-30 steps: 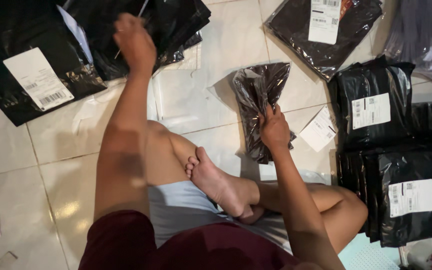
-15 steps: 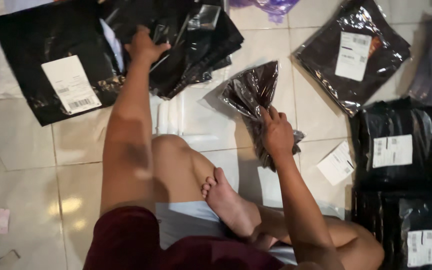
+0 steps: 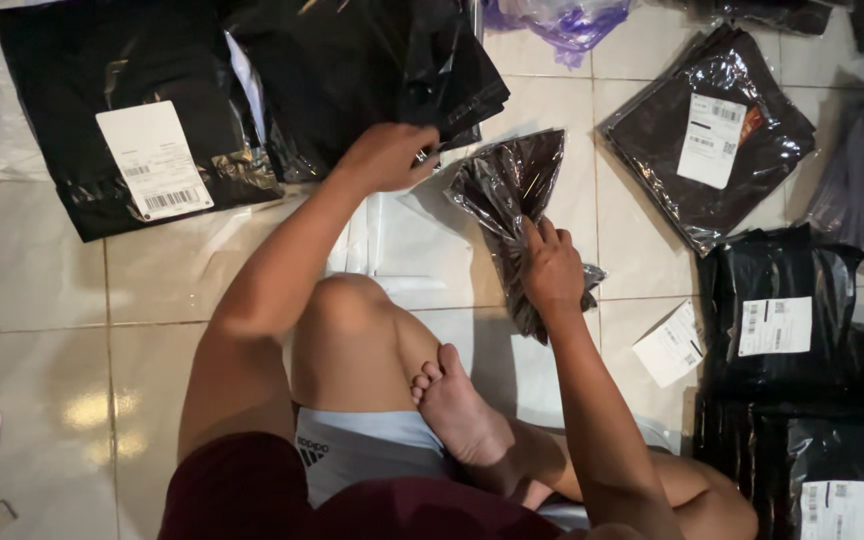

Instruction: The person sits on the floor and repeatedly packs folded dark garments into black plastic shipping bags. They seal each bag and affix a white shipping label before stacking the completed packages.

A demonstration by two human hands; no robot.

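Now the left hand (image 3: pixel 387 157) has drawn back from the black bags (image 3: pixel 372 70), pinching one's edge; right hand (image 3: pixel 550 268) still grips the dark wrapped garment (image 3: pixel 512 190).

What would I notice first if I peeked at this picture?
Probably the shiny dark bundle in clear plastic wrap in the middle of the tiled floor, with the right hand gripping its lower part. Just left of it, the left hand grips the edge of a pile of black plastic bags at the top. Black parcels with white labels are stacked along the right side.
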